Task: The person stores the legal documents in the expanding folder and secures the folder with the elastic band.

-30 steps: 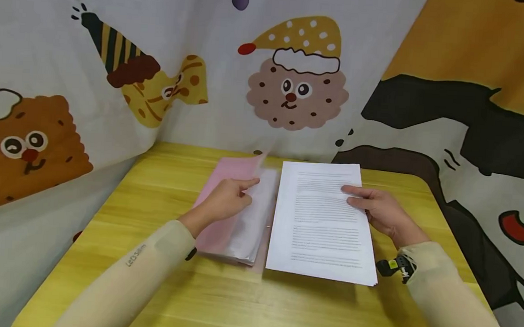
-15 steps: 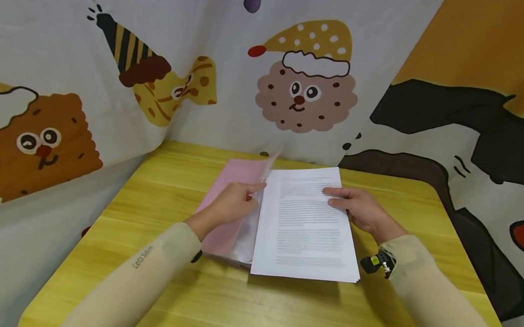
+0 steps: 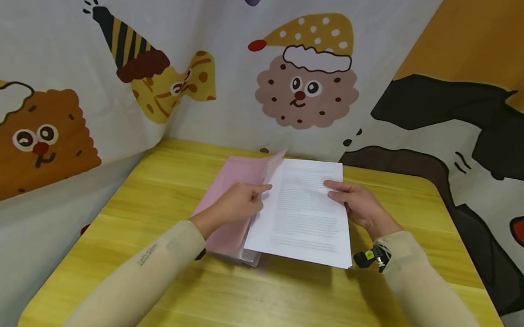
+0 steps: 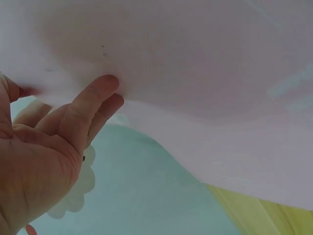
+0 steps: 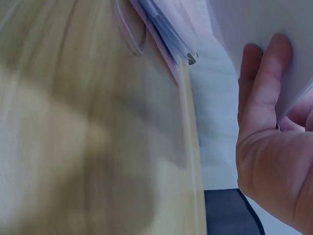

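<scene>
A pink translucent folder [image 3: 238, 169] lies on the table, its cover lifted at a slant. My left hand [image 3: 237, 202] holds that cover near its free edge; in the left wrist view the fingers [image 4: 95, 93] rest against the pink sheet [image 4: 195, 63]. My right hand [image 3: 364, 206] grips a thin stack of printed sheets [image 3: 306, 211] by the right side. In the right wrist view, fingers [image 5: 269, 73] lie against one face of the paper [image 5: 244, 29]. The stack's left side overlaps the folder's inner pages, close against the raised cover.
The yellow wood-grain table [image 3: 253, 308] has a rounded corner at the back right. Behind it hangs a white cloth [image 3: 201, 125] with cartoon prints. Clear sleeve edges [image 3: 249, 258] show at the folder's lower end. A black strap device [image 3: 373, 258] sits on the right wrist.
My right hand has carried the sheets left, from beside the folder to over its inner pages, against the lifted cover. My left hand has shifted slightly right, still holding the cover.
</scene>
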Available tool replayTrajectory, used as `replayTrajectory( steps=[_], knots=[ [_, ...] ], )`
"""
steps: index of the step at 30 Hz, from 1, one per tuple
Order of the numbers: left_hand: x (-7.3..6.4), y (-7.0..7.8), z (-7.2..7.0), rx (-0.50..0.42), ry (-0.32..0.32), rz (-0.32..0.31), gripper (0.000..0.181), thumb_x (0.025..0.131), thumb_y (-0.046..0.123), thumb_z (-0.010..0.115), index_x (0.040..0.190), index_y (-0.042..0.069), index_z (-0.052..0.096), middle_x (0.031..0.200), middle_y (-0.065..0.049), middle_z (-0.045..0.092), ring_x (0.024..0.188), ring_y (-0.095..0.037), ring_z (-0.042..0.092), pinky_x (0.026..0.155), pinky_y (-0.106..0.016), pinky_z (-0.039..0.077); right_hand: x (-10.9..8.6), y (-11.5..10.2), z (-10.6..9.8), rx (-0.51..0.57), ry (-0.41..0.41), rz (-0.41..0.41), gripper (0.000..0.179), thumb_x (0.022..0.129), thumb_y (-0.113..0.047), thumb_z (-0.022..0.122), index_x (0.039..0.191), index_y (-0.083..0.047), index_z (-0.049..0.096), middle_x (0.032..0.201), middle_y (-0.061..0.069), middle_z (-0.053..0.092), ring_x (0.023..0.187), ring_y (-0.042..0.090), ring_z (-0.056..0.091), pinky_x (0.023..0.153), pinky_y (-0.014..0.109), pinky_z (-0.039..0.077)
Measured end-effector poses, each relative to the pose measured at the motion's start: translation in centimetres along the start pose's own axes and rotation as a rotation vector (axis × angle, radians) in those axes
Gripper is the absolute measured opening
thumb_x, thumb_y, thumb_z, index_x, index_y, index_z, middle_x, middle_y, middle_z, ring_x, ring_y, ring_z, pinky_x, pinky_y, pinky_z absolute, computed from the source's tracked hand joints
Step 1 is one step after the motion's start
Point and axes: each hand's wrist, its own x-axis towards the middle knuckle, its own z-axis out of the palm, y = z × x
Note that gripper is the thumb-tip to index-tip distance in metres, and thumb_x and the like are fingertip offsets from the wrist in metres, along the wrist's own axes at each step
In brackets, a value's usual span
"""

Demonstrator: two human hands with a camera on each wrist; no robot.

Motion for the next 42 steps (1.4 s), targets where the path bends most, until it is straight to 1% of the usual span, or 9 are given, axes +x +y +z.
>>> replayTrajectory(
  steps=[9,12,15,19,24,28,33,36,42],
  knots=[
    [1.0,0.3,0.2,0.124,0.009,0.045,0.057,0.095,0.015,0.060,0.152,0.016,0.063,0.057,0.004,0.040,0.049,-0.006,0.024,0.045,-0.021,0.025,1.5,1.6,2.7,-0.028,0.096,-0.036,0.056,0.105,-0.014,0.068,0.158,-0.005,0.052,0.111,-0.013,0.075,0.091,0.006,0.075,0.078,0.023,0.062],
    [1.2,0.6,0.8,0.161,-0.010,0.002,0.056,0.097,0.017,0.062,0.153,0.020,0.061,0.097,-0.009,0.077,0.047,-0.005,0.028,0.041,-0.019,0.028,1.9,2.3,3.6,-0.025,0.102,-0.034,0.054,0.106,-0.012,0.065,0.158,-0.004,0.052,0.109,-0.013,0.075,0.089,0.006,0.075,0.077,0.023,0.062],
    [1.4,0.9,1.3,0.202,-0.028,-0.032,0.053,0.101,0.022,0.063,0.154,0.024,0.060,0.154,-0.012,0.063,0.046,-0.005,0.030,0.040,-0.019,0.030,2.1,2.8,4.3,-0.021,0.104,-0.040,0.052,0.107,-0.010,0.063,0.157,-0.002,0.052,0.110,-0.010,0.075,0.088,0.007,0.075,0.077,0.024,0.063],
    [1.5,1.0,2.0,0.261,-0.051,-0.058,0.052,0.104,0.031,0.062,0.156,0.029,0.058,0.162,-0.008,0.053,0.045,-0.006,0.029,0.042,-0.021,0.029,2.4,3.1,5.3,-0.076,0.100,-0.065,0.049,0.108,-0.012,0.062,0.155,-0.003,0.055,0.121,0.002,0.073,0.089,0.007,0.075,0.078,0.026,0.064],
    [1.2,0.8,2.4,0.237,-0.097,-0.076,0.060,0.106,0.042,0.060,0.163,0.031,0.045,0.114,-0.014,0.079,0.047,-0.008,0.029,0.046,-0.024,0.033,2.7,3.2,6.6,-0.124,0.078,-0.070,0.046,0.108,-0.013,0.060,0.154,-0.005,0.057,0.135,0.016,0.070,0.093,0.011,0.075,0.080,0.029,0.065],
    [0.8,0.3,1.9,0.184,-0.077,-0.048,0.059,0.109,0.039,0.057,0.164,0.021,0.045,0.058,-0.002,0.049,0.048,-0.007,0.027,0.046,-0.023,0.032,2.9,3.4,7.4,-0.112,0.062,-0.065,0.045,0.108,-0.012,0.060,0.153,-0.004,0.057,0.137,0.019,0.069,0.094,0.013,0.076,0.081,0.031,0.065],
    [-0.1,-2.0,-0.3,0.179,0.027,-0.062,0.057,0.108,0.037,0.059,0.159,0.013,0.052,0.057,-0.003,0.051,0.050,-0.011,0.039,0.050,-0.030,0.045,3.2,3.7,7.7,-0.117,0.065,-0.053,0.044,0.109,-0.014,0.060,0.152,-0.007,0.059,0.139,0.019,0.068,0.097,0.014,0.075,0.081,0.031,0.065],
    [-0.7,-4.5,-2.2,0.224,0.123,-0.114,0.056,0.108,0.036,0.058,0.156,0.008,0.055,0.098,-0.021,0.079,0.073,-0.023,0.063,0.079,-0.046,0.062,3.4,3.8,7.6,-0.132,0.058,-0.047,0.045,0.109,-0.014,0.059,0.153,-0.007,0.058,0.142,0.020,0.066,0.098,0.014,0.075,0.082,0.030,0.064],
    [-1.6,-8.8,-4.8,0.187,0.191,-0.281,0.064,0.106,0.036,0.058,0.155,-0.005,0.051,0.138,-0.029,0.069,0.120,-0.040,0.069,0.115,-0.056,0.050,3.6,3.9,7.2,-0.159,0.050,-0.023,0.045,0.109,-0.015,0.060,0.153,-0.009,0.058,0.141,0.020,0.067,0.097,0.015,0.075,0.081,0.030,0.064]
  ],
)
